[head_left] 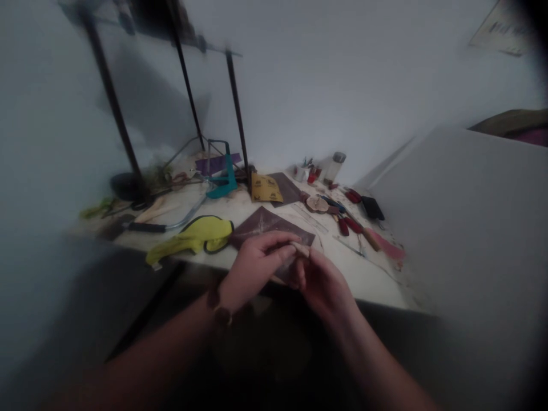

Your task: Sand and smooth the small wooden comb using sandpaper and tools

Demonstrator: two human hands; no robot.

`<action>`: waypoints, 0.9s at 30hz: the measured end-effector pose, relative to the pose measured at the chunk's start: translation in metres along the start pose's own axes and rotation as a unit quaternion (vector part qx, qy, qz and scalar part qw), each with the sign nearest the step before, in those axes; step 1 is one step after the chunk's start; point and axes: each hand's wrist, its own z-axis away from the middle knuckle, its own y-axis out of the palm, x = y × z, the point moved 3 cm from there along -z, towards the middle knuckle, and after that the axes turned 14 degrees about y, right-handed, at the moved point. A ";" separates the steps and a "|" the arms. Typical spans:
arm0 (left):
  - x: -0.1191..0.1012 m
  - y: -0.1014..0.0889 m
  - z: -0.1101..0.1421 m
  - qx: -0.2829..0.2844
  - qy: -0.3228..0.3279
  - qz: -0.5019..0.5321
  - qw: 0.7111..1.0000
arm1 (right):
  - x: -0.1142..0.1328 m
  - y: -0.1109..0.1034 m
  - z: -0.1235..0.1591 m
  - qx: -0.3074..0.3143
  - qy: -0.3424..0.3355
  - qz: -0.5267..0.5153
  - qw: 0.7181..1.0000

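My left hand (257, 264) and my right hand (322, 285) meet at the near edge of a white worktable (377, 279). Both are closed in a pinch on a small pale wooden piece (301, 249) held between the fingertips. Its shape is too small and blurred to make out. A dark brown sheet of sandpaper (265, 224) lies on the table just behind my hands. A watch or bracelet (218, 308) sits on my left wrist.
A yellow cloth mask (194, 237) lies left of the sandpaper, a saw with a black handle (162, 224) beyond it. Yellow sandpaper (265, 188), a teal clamp (225, 180), red-handled tools (349, 222), a small jar (336, 165) and black tripod legs (237, 120) stand farther back.
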 end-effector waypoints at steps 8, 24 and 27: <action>0.004 -0.001 0.002 0.022 0.025 -0.010 0.999 | 0.008 -0.006 0.001 -0.024 -0.027 0.013 0.999; 0.041 -0.006 -0.004 0.029 0.030 -0.021 0.999 | 0.011 -0.028 -0.018 -0.166 -0.077 0.204 0.962; 0.081 -0.022 -0.028 0.055 0.061 -0.230 0.970 | 0.023 -0.051 -0.052 -0.265 -0.080 0.526 0.804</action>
